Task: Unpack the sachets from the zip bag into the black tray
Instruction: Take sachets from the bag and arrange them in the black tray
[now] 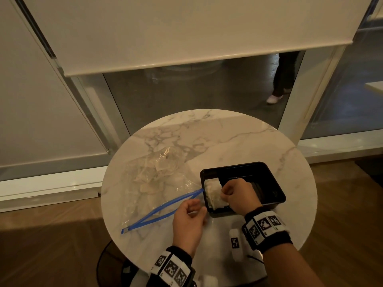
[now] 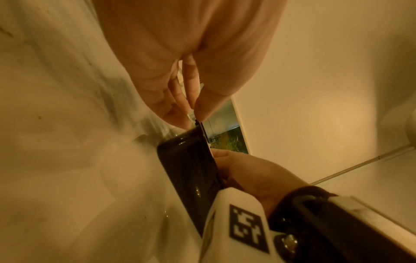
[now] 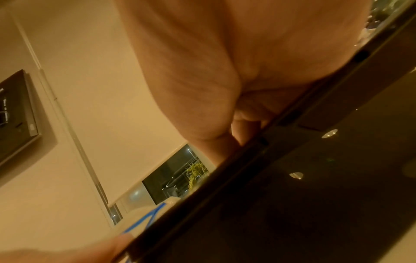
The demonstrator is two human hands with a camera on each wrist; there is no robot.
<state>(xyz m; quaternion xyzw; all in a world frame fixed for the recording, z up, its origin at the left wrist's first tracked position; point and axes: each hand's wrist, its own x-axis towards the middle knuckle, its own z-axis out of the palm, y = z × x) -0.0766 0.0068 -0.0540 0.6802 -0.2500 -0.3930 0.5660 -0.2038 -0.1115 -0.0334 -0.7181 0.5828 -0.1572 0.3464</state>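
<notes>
A clear zip bag (image 1: 153,179) with a blue zip strip (image 1: 161,212) lies on the left of the round marble table (image 1: 228,137), its mouth open toward the tray; crumpled pale sachets show through it. The black tray (image 1: 269,183) stands to its right, with white sachets (image 1: 213,193) stacked at its left end. My right hand (image 1: 238,195) reaches into the tray, fingers curled onto those sachets. My left hand (image 1: 189,214) sits at the bag's mouth and pinches its near lip. In the left wrist view, thumb and fingers (image 2: 193,110) meet just above the tray's corner (image 2: 186,169).
A white marker block (image 1: 235,244) lies near the table's front edge between my wrists. Behind the table is a glass wall with a lowered roller blind (image 1: 186,38); a person's legs (image 1: 279,79) show beyond it. Wooden floor surrounds the table.
</notes>
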